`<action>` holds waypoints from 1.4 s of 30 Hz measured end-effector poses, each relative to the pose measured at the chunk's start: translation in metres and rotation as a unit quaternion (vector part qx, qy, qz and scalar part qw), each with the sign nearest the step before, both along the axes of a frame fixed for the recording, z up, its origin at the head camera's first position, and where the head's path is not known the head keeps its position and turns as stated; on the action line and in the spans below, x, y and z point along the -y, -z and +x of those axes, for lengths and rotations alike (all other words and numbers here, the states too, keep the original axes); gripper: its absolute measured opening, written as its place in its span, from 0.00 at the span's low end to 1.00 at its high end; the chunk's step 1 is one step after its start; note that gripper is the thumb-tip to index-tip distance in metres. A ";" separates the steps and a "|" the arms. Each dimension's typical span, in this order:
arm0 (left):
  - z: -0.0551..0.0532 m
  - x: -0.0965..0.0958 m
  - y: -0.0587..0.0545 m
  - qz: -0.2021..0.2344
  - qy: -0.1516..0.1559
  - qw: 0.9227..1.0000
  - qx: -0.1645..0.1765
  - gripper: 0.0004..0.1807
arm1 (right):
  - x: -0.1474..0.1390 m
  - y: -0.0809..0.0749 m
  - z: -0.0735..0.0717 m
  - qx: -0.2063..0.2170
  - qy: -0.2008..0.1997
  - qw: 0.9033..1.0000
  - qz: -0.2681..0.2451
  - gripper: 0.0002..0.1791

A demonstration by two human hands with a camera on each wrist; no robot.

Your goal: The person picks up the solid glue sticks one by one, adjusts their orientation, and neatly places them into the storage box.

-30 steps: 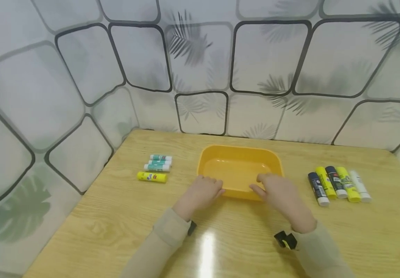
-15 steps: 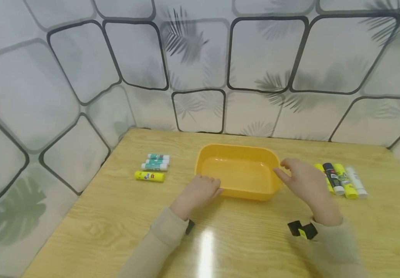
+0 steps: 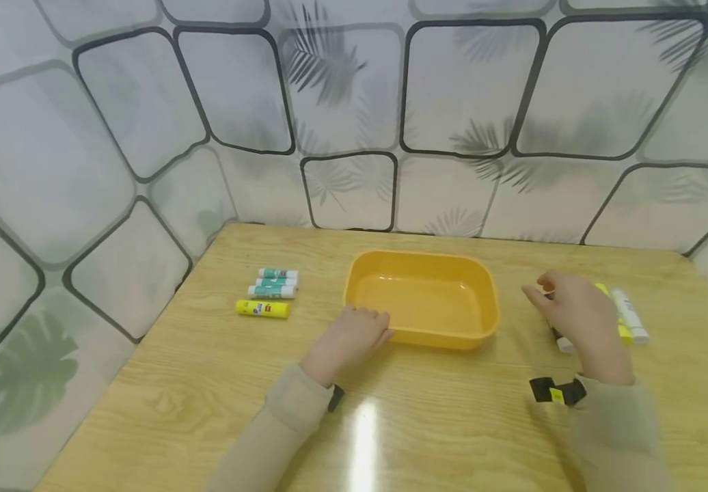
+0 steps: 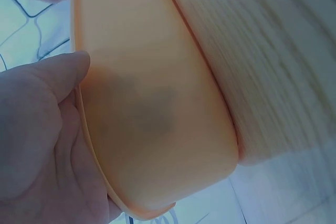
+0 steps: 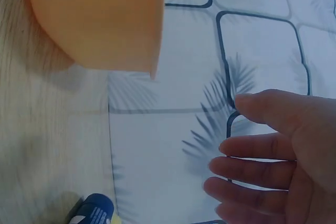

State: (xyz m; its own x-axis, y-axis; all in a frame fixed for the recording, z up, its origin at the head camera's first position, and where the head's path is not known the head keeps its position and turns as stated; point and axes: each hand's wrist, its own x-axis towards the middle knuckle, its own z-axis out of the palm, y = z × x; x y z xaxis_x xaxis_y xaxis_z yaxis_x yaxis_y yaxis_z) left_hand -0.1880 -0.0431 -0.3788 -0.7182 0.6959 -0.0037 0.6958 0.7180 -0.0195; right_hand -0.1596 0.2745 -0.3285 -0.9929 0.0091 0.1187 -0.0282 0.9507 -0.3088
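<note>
A yellow-orange plastic basin [image 3: 430,301] stands on the wooden table in front of me. My left hand [image 3: 350,338] grips its near rim toward the left corner; in the left wrist view the thumb [image 4: 73,69] lies against the outer wall and the fingers go over the rim. My right hand [image 3: 588,321] is raised over the glue sticks right of the basin, holding nothing, its fingers apart and loosely bent. It partly covers that row: a white glue stick [image 3: 631,318] and the end of a dark blue glue stick [image 3: 563,344] show beside it.
Left of the basin lie several small white-and-teal glue sticks [image 3: 272,292] and a yellow glue stick [image 3: 263,309]. A patterned wall covering [image 3: 452,191] rises behind the wooden table [image 3: 440,410] and along its left side.
My right hand has left the basin's near rim and moved right, over the row of glue sticks. The left hand keeps hold of the rim.
</note>
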 end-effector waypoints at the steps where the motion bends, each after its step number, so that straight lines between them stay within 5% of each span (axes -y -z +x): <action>1: 0.000 0.000 0.000 0.000 -0.001 1.000 0.001 0.14 | -0.003 0.003 -0.002 0.003 0.004 1.000 0.000 0.32; 19: 0.002 -0.001 0.003 -0.010 0.000 1.000 -0.017 0.14 | -0.027 0.030 -0.013 0.095 0.059 0.993 0.022 0.24; 28: 0.003 -0.001 0.001 -0.001 0.000 1.000 -0.017 0.14 | -0.030 0.036 -0.013 0.118 0.081 0.990 0.011 0.14; 42: 0.000 -0.001 0.001 0.002 -0.004 1.000 -0.008 0.15 | -0.030 0.040 -0.018 0.145 0.081 0.986 0.022 0.14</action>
State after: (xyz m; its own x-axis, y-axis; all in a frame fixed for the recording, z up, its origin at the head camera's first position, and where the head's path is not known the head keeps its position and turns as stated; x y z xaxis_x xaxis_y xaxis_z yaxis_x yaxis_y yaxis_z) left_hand -0.1882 -0.0419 -0.3795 -0.7238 0.6899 0.0113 0.6894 0.7238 -0.0275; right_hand -0.1773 0.3049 -0.3689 -0.9711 0.1715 -0.1662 0.2086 0.9479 -0.2406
